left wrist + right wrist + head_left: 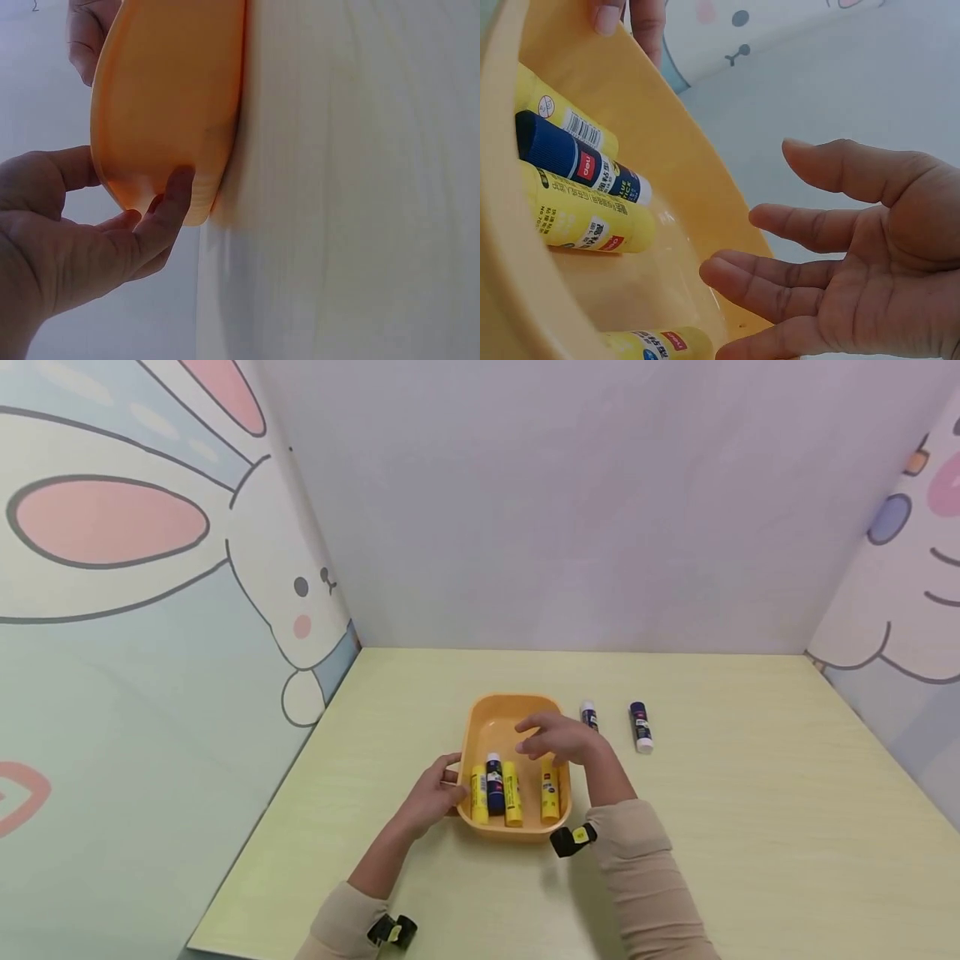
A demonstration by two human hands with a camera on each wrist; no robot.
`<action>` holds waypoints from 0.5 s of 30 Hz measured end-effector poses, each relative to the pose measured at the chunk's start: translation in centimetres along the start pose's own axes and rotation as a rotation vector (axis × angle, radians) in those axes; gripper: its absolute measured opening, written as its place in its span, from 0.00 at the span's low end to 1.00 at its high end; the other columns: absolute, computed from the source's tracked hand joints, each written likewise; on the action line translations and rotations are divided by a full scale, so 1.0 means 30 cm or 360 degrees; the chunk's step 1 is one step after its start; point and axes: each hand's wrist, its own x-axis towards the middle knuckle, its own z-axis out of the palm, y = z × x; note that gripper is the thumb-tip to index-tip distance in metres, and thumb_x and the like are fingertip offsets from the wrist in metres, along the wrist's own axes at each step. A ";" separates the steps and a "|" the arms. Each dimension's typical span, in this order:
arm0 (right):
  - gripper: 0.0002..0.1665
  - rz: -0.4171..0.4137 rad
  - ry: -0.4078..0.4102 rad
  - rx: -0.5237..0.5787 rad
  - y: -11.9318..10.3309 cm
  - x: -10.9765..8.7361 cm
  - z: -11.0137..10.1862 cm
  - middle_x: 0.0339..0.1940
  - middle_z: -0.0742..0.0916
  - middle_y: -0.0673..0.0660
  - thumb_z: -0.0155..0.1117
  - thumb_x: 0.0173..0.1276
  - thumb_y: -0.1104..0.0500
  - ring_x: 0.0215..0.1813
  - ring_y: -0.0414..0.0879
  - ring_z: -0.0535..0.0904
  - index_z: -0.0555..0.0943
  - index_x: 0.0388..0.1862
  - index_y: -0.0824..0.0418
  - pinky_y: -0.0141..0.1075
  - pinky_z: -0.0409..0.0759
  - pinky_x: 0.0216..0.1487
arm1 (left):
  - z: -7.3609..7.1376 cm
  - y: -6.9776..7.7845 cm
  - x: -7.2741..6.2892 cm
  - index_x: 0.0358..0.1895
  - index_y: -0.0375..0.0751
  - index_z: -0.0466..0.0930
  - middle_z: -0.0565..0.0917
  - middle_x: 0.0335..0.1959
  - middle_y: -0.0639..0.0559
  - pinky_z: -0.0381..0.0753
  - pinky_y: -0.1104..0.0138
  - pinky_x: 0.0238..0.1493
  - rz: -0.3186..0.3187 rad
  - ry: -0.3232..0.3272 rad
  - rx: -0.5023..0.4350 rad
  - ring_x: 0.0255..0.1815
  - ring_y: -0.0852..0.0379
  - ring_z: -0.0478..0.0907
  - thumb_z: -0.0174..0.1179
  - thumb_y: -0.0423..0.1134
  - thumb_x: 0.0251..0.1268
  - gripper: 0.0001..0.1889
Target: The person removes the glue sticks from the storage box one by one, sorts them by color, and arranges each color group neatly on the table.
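An orange plastic basket (517, 706) sits on the table with several glue sticks inside. On its left side lie a yellow glue stick (479, 793), a blue one with a white cap (495, 783) and another yellow glue stick (513, 795); one more yellow glue stick (550, 793) lies along the right wall. My left hand (431, 795) grips the basket's left rim, thumb at the edge and fingers against the outer wall (169, 97). Over the basket's right part hovers my right hand (558, 737), fingers spread and holding nothing in the right wrist view.
Right of the basket, a blue glue stick with a white end (641, 727) lies on the pale wood table (750, 793). Another glue stick (588, 714) lies closer, partly hidden behind my right hand. Walls with rabbit drawings (270, 577) enclose the table.
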 end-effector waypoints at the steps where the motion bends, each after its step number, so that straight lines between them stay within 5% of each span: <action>1: 0.31 0.0018 0.0007 -0.0001 0.001 0.004 0.003 0.53 0.77 0.58 0.64 0.62 0.55 0.49 0.53 0.76 0.70 0.63 0.61 0.60 0.70 0.51 | 0.002 -0.001 0.000 0.69 0.38 0.56 0.71 0.47 0.39 0.82 0.60 0.34 -0.0006 0.0004 0.0004 0.41 0.49 0.77 0.55 0.31 0.62 0.31; 15: 0.29 0.0079 -0.0013 0.0188 -0.006 0.059 0.006 0.53 0.79 0.58 0.60 0.66 0.55 0.52 0.55 0.75 0.69 0.65 0.60 0.62 0.72 0.47 | 0.000 0.008 -0.004 0.69 0.32 0.54 0.71 0.48 0.35 0.82 0.59 0.34 0.0009 -0.0032 -0.0030 0.44 0.42 0.76 0.53 0.28 0.63 0.31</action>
